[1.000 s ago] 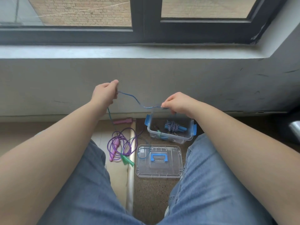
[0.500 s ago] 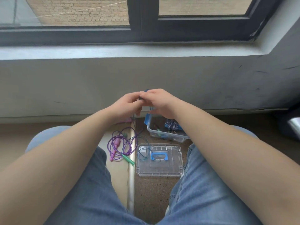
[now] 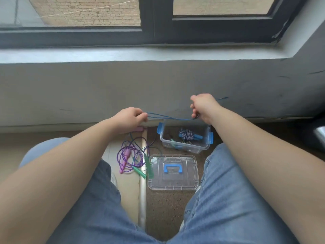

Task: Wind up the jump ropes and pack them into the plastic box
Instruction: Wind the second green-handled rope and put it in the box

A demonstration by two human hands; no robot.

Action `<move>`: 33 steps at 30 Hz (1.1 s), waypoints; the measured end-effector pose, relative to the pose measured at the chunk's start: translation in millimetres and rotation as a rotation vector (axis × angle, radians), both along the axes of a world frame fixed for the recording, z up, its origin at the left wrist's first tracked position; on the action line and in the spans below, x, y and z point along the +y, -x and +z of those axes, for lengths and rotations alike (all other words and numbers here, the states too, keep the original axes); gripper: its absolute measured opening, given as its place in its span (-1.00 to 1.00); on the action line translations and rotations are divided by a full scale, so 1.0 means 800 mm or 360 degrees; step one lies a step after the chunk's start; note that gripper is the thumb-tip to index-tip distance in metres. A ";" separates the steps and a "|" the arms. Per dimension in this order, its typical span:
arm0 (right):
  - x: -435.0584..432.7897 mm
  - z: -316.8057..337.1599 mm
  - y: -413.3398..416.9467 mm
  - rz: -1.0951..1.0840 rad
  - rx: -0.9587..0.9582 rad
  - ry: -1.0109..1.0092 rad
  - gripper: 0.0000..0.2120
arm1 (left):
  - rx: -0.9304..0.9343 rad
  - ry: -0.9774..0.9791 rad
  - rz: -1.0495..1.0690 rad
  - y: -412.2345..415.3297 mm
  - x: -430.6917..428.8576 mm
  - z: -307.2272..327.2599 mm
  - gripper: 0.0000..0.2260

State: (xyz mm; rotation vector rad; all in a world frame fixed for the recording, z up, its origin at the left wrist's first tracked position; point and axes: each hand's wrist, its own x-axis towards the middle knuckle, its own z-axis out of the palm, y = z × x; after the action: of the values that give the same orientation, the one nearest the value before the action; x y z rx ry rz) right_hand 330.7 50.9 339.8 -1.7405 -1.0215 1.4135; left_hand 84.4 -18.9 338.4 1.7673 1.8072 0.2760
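Above the clear blue-latched plastic box (image 3: pixel 184 149) on the floor (image 3: pixel 165 208), my left hand (image 3: pixel 129 118) and right hand (image 3: pixel 204 107) grips clamp the thin blue jump rope (image 3: pixel 168 118) stretched between them: mid-wind, I reckon, next bring hands together.

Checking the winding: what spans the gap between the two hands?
Head view: only thin strands of the blue rope run from the left hand to the right hand.

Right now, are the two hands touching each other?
Apart. The head view shows the left hand and right hand separated, a blue rope stretched across the gap between them.
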 end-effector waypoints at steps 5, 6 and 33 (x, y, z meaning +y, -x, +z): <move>-0.026 -0.007 0.014 0.0604 -0.0761 0.0179 -0.53 | -0.0693 0.0017 0.0208 -0.018 0.000 0.005 -0.72; -0.032 -0.003 0.024 0.0673 -0.0778 0.0119 -0.53 | -0.0848 0.0072 0.0252 -0.022 -0.001 0.007 -0.73; -0.063 -0.016 0.086 0.0685 0.0047 -0.0184 -0.87 | -0.1452 0.0375 0.0388 -0.020 0.007 0.010 -0.76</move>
State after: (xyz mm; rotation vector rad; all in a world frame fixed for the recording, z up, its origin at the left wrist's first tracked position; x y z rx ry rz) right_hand 262.1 0.7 326.6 -1.4664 -1.4943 1.5929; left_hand 100.8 -13.4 346.5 0.9848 1.2884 0.7823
